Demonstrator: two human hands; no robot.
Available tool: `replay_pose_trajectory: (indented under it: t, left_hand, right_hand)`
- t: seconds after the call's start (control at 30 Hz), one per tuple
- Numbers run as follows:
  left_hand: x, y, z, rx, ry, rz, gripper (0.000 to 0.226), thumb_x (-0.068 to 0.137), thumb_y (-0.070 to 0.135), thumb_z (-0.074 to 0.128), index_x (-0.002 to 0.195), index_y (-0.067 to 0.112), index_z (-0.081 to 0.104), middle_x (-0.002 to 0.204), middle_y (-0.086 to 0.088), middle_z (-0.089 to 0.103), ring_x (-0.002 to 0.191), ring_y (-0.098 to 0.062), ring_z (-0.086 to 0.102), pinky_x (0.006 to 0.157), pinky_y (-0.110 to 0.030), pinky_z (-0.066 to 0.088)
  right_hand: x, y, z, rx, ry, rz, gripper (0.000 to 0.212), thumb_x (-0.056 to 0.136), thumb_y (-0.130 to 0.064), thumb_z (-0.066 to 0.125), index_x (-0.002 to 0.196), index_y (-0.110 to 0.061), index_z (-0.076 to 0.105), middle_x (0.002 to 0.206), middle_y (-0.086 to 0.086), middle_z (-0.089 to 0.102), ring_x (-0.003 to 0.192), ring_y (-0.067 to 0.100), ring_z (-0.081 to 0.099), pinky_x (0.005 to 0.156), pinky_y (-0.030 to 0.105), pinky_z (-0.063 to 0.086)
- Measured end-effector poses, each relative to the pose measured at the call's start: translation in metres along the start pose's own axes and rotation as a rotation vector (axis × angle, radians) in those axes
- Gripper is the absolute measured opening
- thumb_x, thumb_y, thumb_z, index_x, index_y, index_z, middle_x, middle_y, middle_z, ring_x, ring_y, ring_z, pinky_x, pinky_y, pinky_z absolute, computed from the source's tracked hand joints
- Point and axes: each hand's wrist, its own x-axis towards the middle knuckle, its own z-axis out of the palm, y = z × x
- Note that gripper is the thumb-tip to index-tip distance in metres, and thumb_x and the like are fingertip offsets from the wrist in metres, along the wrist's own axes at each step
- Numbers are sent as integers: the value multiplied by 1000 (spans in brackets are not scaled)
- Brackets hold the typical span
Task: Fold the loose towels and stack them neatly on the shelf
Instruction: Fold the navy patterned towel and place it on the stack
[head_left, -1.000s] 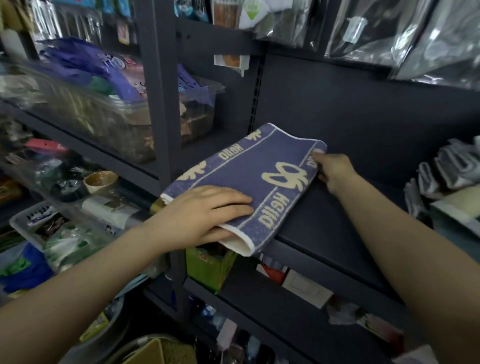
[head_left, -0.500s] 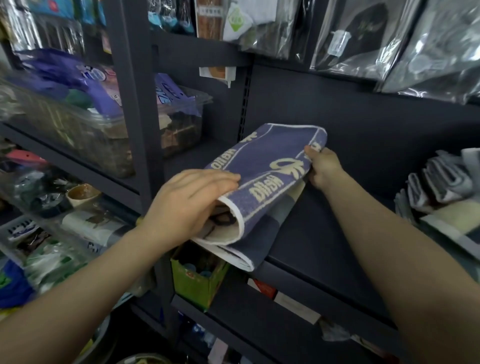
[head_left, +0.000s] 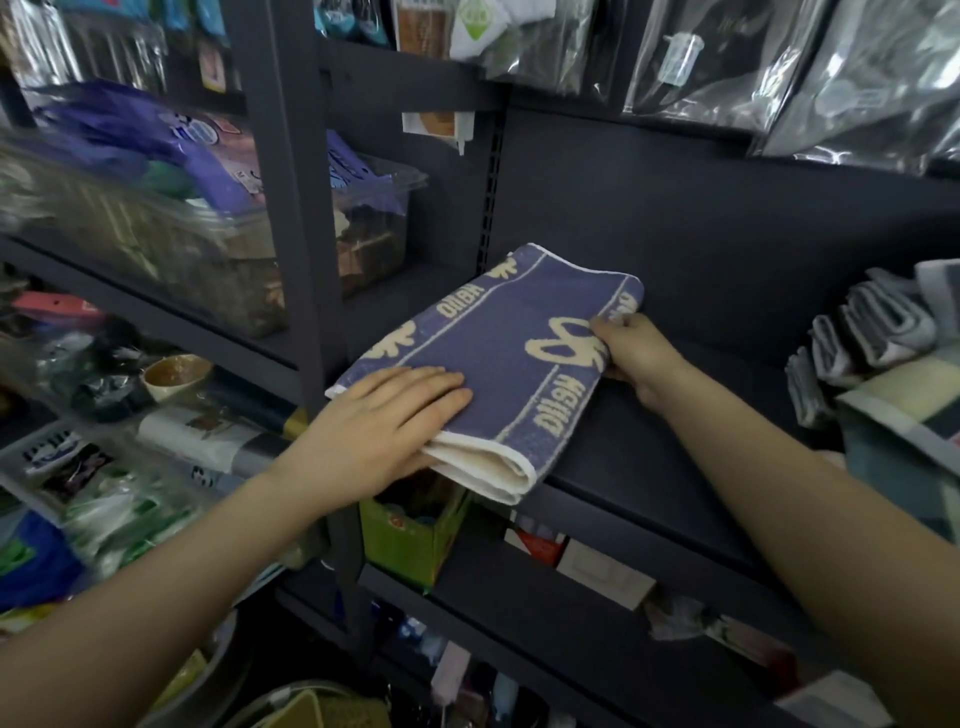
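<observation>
A folded blue towel (head_left: 498, 338) with cream lettering and flower shapes lies on the dark shelf (head_left: 675, 467), its cream near end hanging slightly over the front edge. My left hand (head_left: 384, 431) presses on its near left corner, thumb tucked under the cream fold. My right hand (head_left: 634, 358) pinches the towel's right edge between thumb and fingers. A stack of folded grey and white towels (head_left: 872, 332) stands at the right end of the same shelf.
A dark upright post (head_left: 296, 260) stands just left of the towel. Clear bins (head_left: 156, 234) of packaged goods fill the left shelves. Plastic bags (head_left: 779, 62) hang above. A green box (head_left: 410, 535) and small packages sit on the shelf below.
The towel's lifted near half has come down flat, and the towel now lies further onto the shelf. My left hand moved from holding the raised fold to pressing on top.
</observation>
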Motion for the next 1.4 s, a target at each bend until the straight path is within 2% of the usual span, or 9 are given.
replay_pose_trajectory:
  t: [0.37,0.5,0.63,0.77,0.97,1.1,1.2,1.3,1.4]
  left_hand:
    - [5,-16,-10,-323,6,-142,58,98,42,21,116,5,62,111,-7,67,100,-24,65,87,-25,38]
    - [15,-16,-9,-406,200,-245,51,99,35,27,112,3,63,108,-8,67,99,-21,62,84,-24,41]
    - [29,-23,-7,-149,404,-95,29,99,17,38,110,8,63,117,-9,65,110,-25,61,90,-36,47]
    - [17,-24,3,-52,188,117,35,98,27,40,103,10,70,112,-6,68,103,-25,65,88,-36,51]
    - [16,-23,-15,-517,40,-127,52,97,44,32,93,11,73,89,0,69,80,-12,63,71,-28,50]
    - [43,-30,-18,-469,80,-400,18,93,27,51,98,17,66,64,9,59,61,-5,56,64,-34,50]
    - [56,-31,-15,-333,-19,-454,39,85,48,48,111,22,60,91,3,61,90,-20,60,74,-34,49]
    - [57,-30,0,-283,-328,-382,71,85,64,30,142,22,33,147,-1,34,133,-17,33,106,-27,26]
    - [52,-36,5,-291,-459,-384,95,67,77,9,148,26,11,157,3,9,142,-14,13,112,-24,10]
  right_hand:
    - [21,-23,15,280,183,79,43,86,-11,63,122,6,47,114,21,59,93,30,60,78,43,51]
    - [34,-34,21,247,113,85,14,89,-5,57,101,2,56,104,20,61,78,29,61,75,44,51]
    - [43,-48,18,336,33,-42,8,91,-5,52,96,-5,58,91,14,64,75,26,62,70,41,53]
    - [55,-31,11,82,160,85,41,86,-6,61,122,5,45,119,23,57,94,30,59,85,48,51]
    - [63,-31,5,-246,249,3,60,85,-10,60,130,-4,22,126,21,47,108,36,55,82,54,52]
    - [57,-26,8,-211,128,9,40,88,-8,54,121,-9,32,109,12,55,89,24,59,65,36,58]
    - [47,-24,8,-175,39,67,44,84,-8,59,122,-7,36,101,10,54,73,16,55,44,21,48]
    - [40,-31,8,-681,177,-83,53,86,-12,53,133,-3,29,131,20,41,115,37,47,90,41,45]
    - [26,-52,29,-936,84,-605,53,85,-7,50,137,-7,38,141,18,36,130,35,34,106,34,27]
